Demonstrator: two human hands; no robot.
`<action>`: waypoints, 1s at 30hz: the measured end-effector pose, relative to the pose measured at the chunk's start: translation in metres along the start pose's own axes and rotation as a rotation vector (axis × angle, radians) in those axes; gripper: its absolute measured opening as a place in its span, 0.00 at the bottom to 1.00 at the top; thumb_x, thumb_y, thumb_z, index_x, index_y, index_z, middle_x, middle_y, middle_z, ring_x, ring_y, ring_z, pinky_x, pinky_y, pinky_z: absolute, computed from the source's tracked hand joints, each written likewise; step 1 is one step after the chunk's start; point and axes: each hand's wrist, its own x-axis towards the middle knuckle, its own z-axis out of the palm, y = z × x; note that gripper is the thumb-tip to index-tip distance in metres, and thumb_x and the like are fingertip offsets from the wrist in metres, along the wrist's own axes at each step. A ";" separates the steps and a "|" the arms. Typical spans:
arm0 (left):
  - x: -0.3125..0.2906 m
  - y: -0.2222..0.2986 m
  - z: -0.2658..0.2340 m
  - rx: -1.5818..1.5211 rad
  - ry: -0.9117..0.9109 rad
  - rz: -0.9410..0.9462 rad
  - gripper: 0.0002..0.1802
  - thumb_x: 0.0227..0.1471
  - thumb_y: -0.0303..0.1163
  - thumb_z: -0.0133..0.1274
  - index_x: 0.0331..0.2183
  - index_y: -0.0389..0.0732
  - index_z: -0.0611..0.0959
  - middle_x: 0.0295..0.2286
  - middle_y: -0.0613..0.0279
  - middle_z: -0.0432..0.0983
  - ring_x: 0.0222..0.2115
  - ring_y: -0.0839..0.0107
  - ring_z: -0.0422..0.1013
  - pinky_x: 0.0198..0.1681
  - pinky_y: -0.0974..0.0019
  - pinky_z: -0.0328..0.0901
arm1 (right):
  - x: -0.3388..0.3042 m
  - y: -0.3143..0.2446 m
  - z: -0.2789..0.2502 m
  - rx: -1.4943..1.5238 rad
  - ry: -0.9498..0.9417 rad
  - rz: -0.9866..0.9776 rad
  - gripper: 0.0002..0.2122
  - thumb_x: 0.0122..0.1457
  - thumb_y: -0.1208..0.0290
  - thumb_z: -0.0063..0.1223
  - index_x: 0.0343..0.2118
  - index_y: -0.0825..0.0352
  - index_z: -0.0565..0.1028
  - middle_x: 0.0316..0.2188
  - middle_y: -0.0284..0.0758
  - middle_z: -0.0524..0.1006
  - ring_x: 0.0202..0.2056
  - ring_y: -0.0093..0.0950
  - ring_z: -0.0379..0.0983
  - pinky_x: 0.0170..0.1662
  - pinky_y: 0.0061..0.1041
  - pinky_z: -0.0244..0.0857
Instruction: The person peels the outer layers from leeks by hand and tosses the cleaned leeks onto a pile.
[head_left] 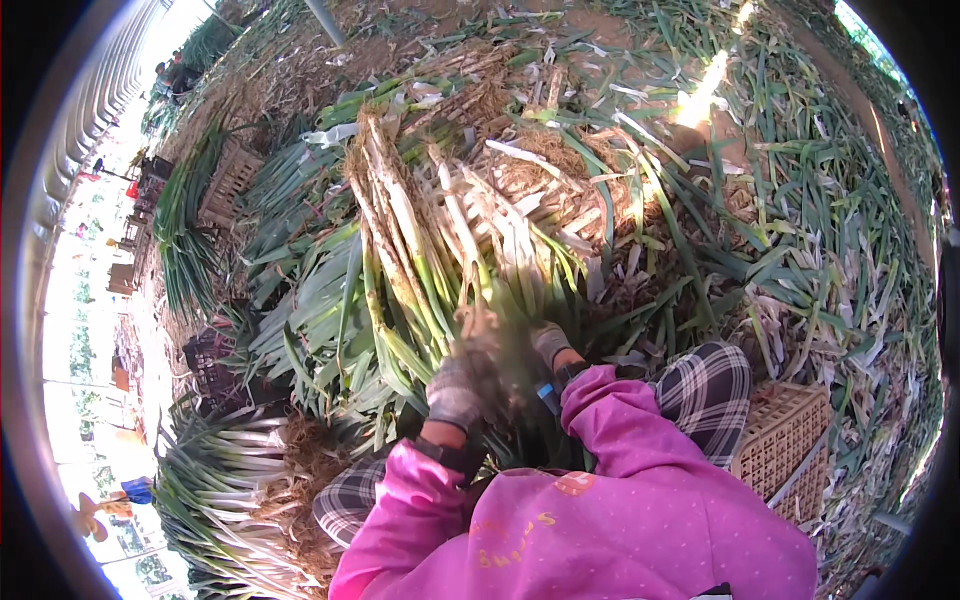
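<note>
In front of me lies a pile of untrimmed leeks (400, 215), their dirty pale stems and brown roots pointing away and green leaves toward my lap. My left hand (460, 395), in a grey work glove, is low against the near stalks; motion blurs its fingers. Just right of it, my right hand (551, 345), also gloved, is closed at the edge of a smeared green leek (520, 345) between the two hands. Its fingertips are partly hidden. A bundle of cleaner leeks (225, 490), with white stems and bushy roots, lies left of my knee.
A tan plastic crate (785, 440) is beside my right knee. Leaf scraps (810, 260) cover the ground on the right. To the left are a dark crate (212, 365), and a tan crate (232, 180) with green leeks (190, 225) against it. A pole (324, 22) rises at the back.
</note>
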 end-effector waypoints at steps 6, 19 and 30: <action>0.018 -0.101 -0.064 0.217 0.160 -0.461 0.39 0.33 0.38 0.55 0.48 0.36 0.58 0.33 0.44 0.70 0.35 0.50 0.69 0.35 0.54 0.64 | -0.068 -0.259 -0.214 0.462 0.121 0.137 0.22 0.46 0.52 0.48 0.42 0.62 0.70 0.45 0.44 0.69 0.43 0.39 0.68 0.45 0.35 0.61; -0.068 -0.058 0.000 -0.056 -0.133 -0.368 0.25 0.39 0.40 0.53 0.38 0.40 0.65 0.30 0.47 0.71 0.33 0.50 0.70 0.36 0.52 0.64 | -0.057 -0.212 -0.129 1.011 -0.158 0.061 0.26 0.48 0.46 0.48 0.42 0.63 0.70 0.29 0.45 0.75 0.33 0.40 0.72 0.38 0.31 0.65; 0.025 -0.082 -0.049 0.024 0.105 -0.276 0.23 0.38 0.36 0.53 0.39 0.40 0.70 0.30 0.45 0.72 0.34 0.50 0.69 0.36 0.54 0.64 | -0.132 -0.240 -0.216 0.572 -0.318 0.030 0.34 0.39 0.48 0.58 0.48 0.65 0.65 0.41 0.47 0.71 0.43 0.41 0.68 0.45 0.32 0.61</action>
